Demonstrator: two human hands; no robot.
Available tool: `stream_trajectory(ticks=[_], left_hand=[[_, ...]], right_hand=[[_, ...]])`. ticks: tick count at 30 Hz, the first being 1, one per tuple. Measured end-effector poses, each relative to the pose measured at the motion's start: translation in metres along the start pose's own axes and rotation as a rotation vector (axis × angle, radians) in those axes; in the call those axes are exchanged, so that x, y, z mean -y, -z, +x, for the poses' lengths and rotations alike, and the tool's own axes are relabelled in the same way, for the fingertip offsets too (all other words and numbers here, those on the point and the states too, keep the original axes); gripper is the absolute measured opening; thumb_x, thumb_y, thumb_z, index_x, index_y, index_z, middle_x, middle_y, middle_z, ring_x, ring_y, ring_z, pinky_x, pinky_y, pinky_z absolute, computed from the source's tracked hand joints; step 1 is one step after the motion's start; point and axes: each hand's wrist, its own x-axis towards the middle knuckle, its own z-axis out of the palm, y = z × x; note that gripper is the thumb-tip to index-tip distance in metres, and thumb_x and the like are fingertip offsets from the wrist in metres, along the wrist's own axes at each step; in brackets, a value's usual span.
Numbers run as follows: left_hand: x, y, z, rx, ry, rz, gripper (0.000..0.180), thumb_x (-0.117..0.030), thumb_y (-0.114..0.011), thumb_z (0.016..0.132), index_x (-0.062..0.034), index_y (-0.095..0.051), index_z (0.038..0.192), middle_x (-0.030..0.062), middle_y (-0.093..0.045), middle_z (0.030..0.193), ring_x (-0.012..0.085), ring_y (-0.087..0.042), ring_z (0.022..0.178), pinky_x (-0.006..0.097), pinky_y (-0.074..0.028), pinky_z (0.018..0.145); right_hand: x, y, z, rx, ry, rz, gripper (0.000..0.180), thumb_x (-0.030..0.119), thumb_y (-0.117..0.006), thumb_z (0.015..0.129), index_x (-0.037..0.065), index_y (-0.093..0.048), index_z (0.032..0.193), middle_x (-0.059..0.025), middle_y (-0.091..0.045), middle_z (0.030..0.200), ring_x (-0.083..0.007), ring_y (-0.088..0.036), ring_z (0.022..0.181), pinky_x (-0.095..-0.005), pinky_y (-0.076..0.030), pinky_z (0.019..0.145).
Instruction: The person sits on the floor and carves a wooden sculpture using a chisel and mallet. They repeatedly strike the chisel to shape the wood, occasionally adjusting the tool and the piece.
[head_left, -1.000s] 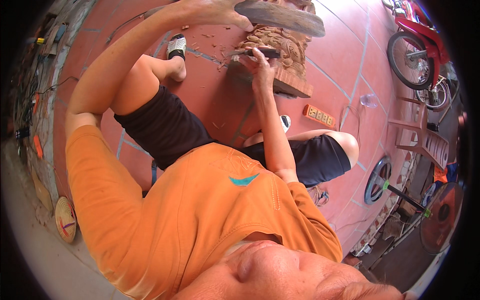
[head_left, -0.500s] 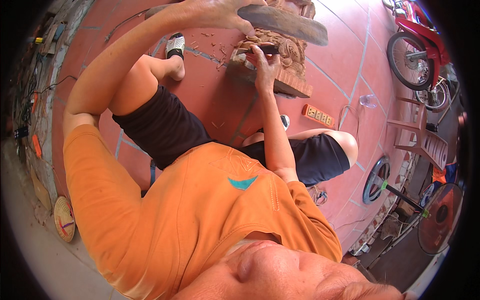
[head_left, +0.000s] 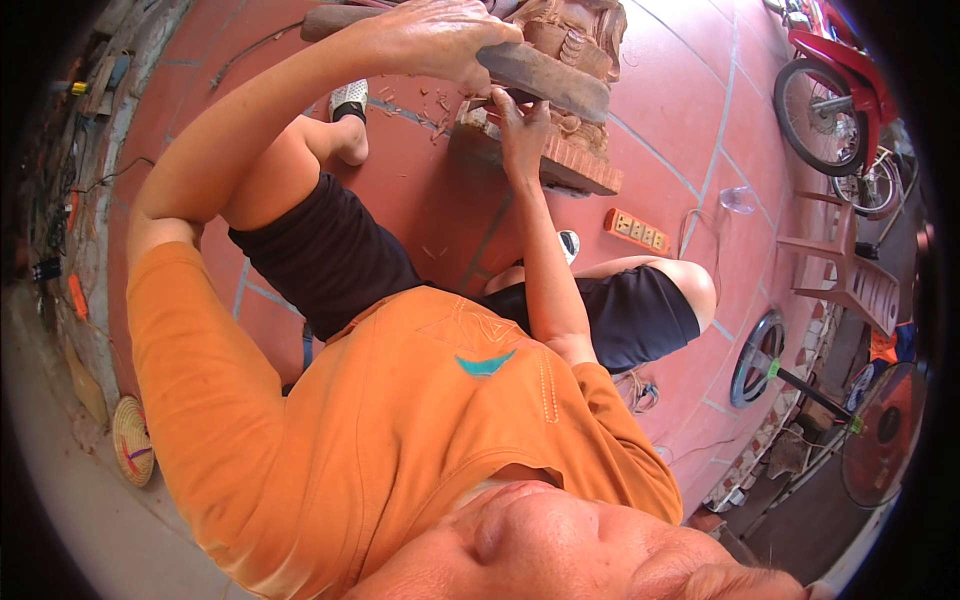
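Observation:
My left hand is raised and grips a long wooden mallet, which lies just above my right hand. My right hand holds a dark chisel against a carved wooden block. The block stands on a flat brick-coloured base on the red tiled floor. I sit on the floor with my legs on both sides of the block; my fingers hide the chisel's tip.
Wood chips lie beside the base. An orange power strip and a clear plastic cup lie to the right. A red motorbike, a plastic chair and a fan stand further right. A woven hat lies lower left.
The mallet in my left hand has come down toward the chisel. My right hand has stayed on the chisel at the block.

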Motion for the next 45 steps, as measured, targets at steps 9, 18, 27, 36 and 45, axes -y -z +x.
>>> stream_trajectory(ticks=[9, 18, 27, 36, 45], left_hand=[[0.010, -0.018, 0.010, -0.123, -0.067, -0.083, 0.044, -0.029, -0.075, 0.079, -0.0047, -0.062, 0.114, 0.0227, -0.070, 0.091, 0.0419, -0.069, 0.086, 0.052, -0.053, 0.077], [0.000, 0.006, -0.001, -0.126, 0.104, -0.065, 0.065, -0.037, -0.077, 0.077, -0.0062, -0.060, 0.131, 0.0252, -0.071, 0.100, 0.0418, -0.068, 0.097, 0.051, -0.053, 0.085], [0.020, 0.000, -0.005, -0.304, 0.081, -0.068, 0.067, -0.042, -0.078, 0.078, -0.0057, -0.060, 0.132, 0.0239, -0.072, 0.102, 0.0417, -0.069, 0.098, 0.052, -0.052, 0.087], [0.016, 0.002, -0.010, -0.252, 0.078, -0.070, 0.066, -0.041, -0.078, 0.078, -0.0055, -0.060, 0.131, 0.0233, -0.071, 0.105, 0.0407, -0.067, 0.102, 0.051, -0.051, 0.089], [0.015, 0.004, -0.011, -0.277, 0.055, -0.084, 0.066, -0.040, -0.078, 0.077, -0.0039, -0.060, 0.129, 0.0232, -0.071, 0.103, 0.0410, -0.068, 0.099, 0.051, -0.052, 0.087]], right_hand=[[0.002, 0.007, 0.003, -0.018, -0.076, 0.090, 0.026, 0.011, -0.070, 0.094, 0.005, -0.055, 0.114, -0.0087, -0.068, 0.100, -0.0150, -0.070, 0.078, -0.0253, -0.057, 0.060], [-0.007, 0.024, 0.008, -0.069, -0.245, 0.292, 0.032, 0.011, -0.071, 0.092, 0.007, -0.052, 0.117, -0.0125, -0.068, 0.102, -0.0242, -0.073, 0.078, -0.0348, -0.063, 0.065], [-0.003, 0.017, -0.001, -0.007, -0.152, 0.240, 0.027, 0.008, -0.071, 0.092, 0.006, -0.055, 0.114, -0.0110, -0.067, 0.100, -0.0258, -0.073, 0.080, -0.0370, -0.064, 0.071], [0.000, 0.008, 0.000, -0.032, 0.029, 0.057, 0.023, 0.006, -0.071, 0.093, 0.005, -0.057, 0.112, -0.0068, -0.065, 0.097, -0.0158, -0.070, 0.079, -0.0304, -0.063, 0.071], [0.002, 0.001, -0.005, -0.005, 0.059, 0.050, 0.019, 0.010, -0.073, 0.092, 0.004, -0.062, 0.107, -0.0027, -0.067, 0.091, -0.0098, -0.064, 0.078, -0.0241, -0.050, 0.064]])
